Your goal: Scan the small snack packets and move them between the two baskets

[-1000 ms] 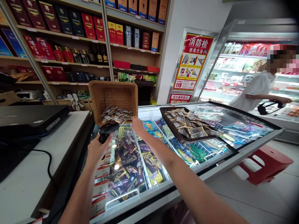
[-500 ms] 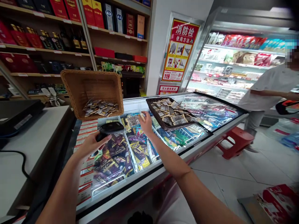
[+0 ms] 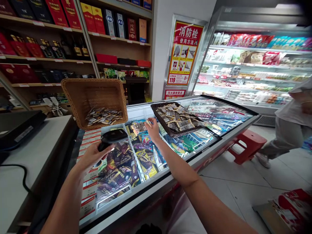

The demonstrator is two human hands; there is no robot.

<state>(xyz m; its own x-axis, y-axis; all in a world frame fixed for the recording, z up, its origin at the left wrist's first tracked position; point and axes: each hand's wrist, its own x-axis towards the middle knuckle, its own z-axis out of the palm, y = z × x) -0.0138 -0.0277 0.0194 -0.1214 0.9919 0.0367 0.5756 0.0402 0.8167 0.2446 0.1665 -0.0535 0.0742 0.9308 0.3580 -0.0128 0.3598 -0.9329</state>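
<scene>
My left hand (image 3: pixel 90 157) grips the handle of a black handheld barcode scanner (image 3: pixel 114 135), its rounded head turned to the right. Across from it, the fingers of my right hand (image 3: pixel 153 130) pinch one end of a small flat snack packet (image 3: pixel 139 127) with a printed label. Both hands are above the glass top of a chest freezer (image 3: pixel 170 169). Just beyond my right hand lies a dark brown woven basket (image 3: pixel 175 134) full of similar packets. A tan wicker basket (image 3: pixel 94 87) tilted towards me at the left holds a smaller heap of them.
Price labels (image 3: pixel 89 191) line the freezer's left edge. A counter (image 3: pixel 44 146) with a black device (image 3: pixel 21 131) stands at the left. On the right are a red stool (image 3: pixel 247 144), a walking person (image 3: pixel 294 113) and a box (image 3: pixel 287 211) on the floor.
The person at the right has stepped away from the stool towards the right edge. The packet at my right hand now shows more of its face. Both hands keep their holds.
</scene>
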